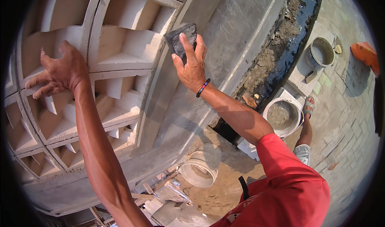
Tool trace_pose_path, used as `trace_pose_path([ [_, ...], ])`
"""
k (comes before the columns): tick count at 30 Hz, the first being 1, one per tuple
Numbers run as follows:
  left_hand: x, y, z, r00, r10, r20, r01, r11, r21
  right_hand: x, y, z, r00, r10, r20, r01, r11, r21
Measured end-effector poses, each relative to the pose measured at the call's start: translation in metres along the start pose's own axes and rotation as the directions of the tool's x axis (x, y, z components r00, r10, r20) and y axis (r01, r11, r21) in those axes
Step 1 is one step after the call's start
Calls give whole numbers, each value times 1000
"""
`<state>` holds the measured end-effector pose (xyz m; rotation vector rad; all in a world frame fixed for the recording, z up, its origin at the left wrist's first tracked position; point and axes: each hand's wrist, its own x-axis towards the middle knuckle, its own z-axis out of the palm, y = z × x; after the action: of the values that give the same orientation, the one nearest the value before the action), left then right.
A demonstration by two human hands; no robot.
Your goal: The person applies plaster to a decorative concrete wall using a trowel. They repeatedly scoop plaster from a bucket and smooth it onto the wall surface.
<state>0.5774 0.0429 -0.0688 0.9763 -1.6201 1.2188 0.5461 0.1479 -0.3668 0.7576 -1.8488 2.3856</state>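
Note:
My left hand [62, 70], fingers spread, rests against the pale concrete screen blocks [120, 70] at the upper left, over a dividing rib between their hollows. My right hand [191, 66], with a beaded bracelet at the wrist, grips a dark grey, squarish block [175, 34], perhaps a sponge or float, beside the screen's edge on the smooth grey rendered band [224, 34]. The block's exact material is hard to tell. My forearms rise from the lower edge, the right one in a red sleeve.
A trench [282, 52] with dark water runs beside the wall. A bucket [321, 50], a tub of grey slurry [281, 117] and an orange object [361, 56] lie to the right, near my sandalled foot. A white bucket [198, 173] stands below on sandy ground among scattered timber.

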Motion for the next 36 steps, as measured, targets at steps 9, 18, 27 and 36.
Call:
trace_pose_path([
  [9, 4, 10, -9, 1000, -20, -13, 20, 999, -33, -7, 13, 3, 916, 388, -98, -381, 921, 87],
  [18, 2, -3, -3, 1000, -5, -2, 5, 1000, -27, 65, 21, -15, 981, 138, -133, -136, 990, 18],
  [27, 5, 7, -6, 999, -36, 2, 36, 993, -112, 17, 26, 0, 934, 306, -186, -307, 951, 25],
  [36, 5, 5, -9, 999, -33, 18, 35, 995, -97, -263, -87, -27, 697, 377, 610, -516, 854, 62],
])
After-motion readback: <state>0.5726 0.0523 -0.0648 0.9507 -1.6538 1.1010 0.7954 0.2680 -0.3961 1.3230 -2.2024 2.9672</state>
